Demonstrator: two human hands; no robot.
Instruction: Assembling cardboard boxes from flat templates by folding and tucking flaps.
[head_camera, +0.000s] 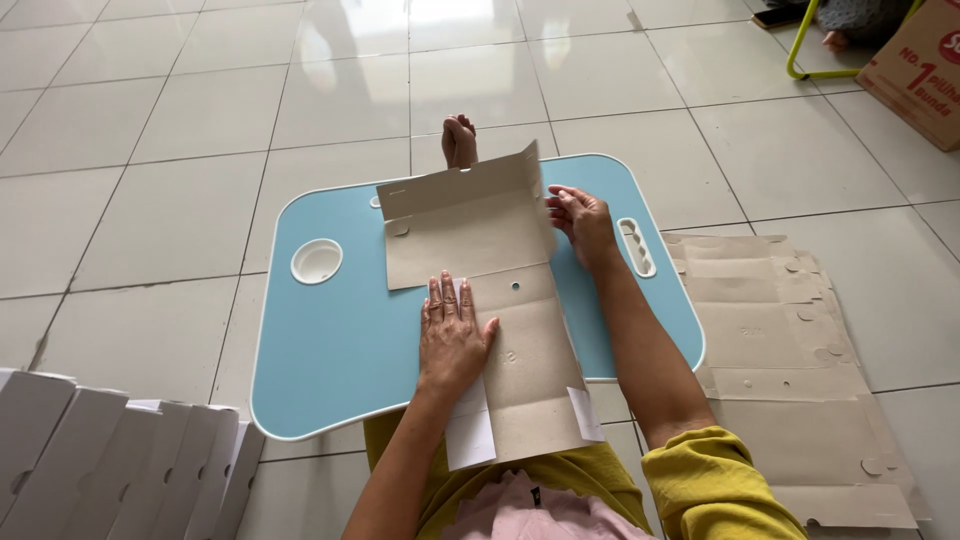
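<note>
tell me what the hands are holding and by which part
A flat cardboard box blank: the left hand presses flat on its middle panel, the right hand grips the folded-up flap's right edge.

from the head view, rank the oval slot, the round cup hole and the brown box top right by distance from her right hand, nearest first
From the right hand:
1. Oval slot, just right of it on the blue tray.
2. Round cup hole, tray's left side.
3. Brown box, far top-right corner on the floor.

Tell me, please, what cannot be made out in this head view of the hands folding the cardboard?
- Right hand: fingertips hidden behind the raised flap of the cardboard blank.
- Blue lap table: its middle is covered by the blank.
- White folded boxes: cut off by the left and bottom edges.
- Left hand: lies flat, fully visible.
</note>
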